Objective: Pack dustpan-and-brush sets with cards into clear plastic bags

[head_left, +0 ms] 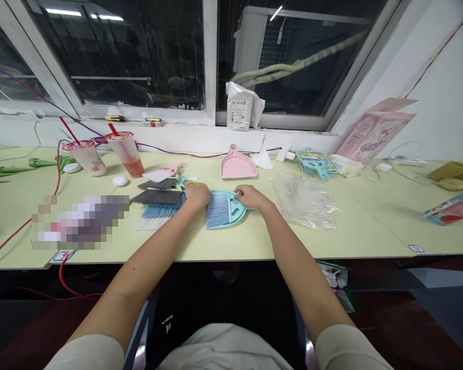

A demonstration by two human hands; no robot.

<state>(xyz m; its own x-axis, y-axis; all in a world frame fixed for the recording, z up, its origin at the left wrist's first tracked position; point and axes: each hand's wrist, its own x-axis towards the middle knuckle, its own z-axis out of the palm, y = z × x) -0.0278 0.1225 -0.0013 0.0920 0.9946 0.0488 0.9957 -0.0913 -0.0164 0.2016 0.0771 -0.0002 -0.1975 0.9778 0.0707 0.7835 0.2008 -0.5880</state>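
Note:
A light-blue dustpan (237, 218) with a blue-bristled hand brush (218, 209) lying in it rests on the table in front of me. My right hand (250, 197) pinches its upper edge near the handle. Just left of the dustpan, my left hand (198, 196) is closed with fingers curled down at the handle ends of several stacked hand brushes. What its fingers hold is hidden. That pile shows grey bristles (160, 197), blue bristles (162, 211) and white bristles (153, 223). A pink dustpan (238, 164) stands farther back.
Clear plastic bags (306, 203) lie right of the dustpan, with a packaged blue set (316, 162) behind. Two drink cups (128, 156) with straws stand back left. A red cable (13, 237) crosses the left side. A pink box (376, 131) leans at the right wall.

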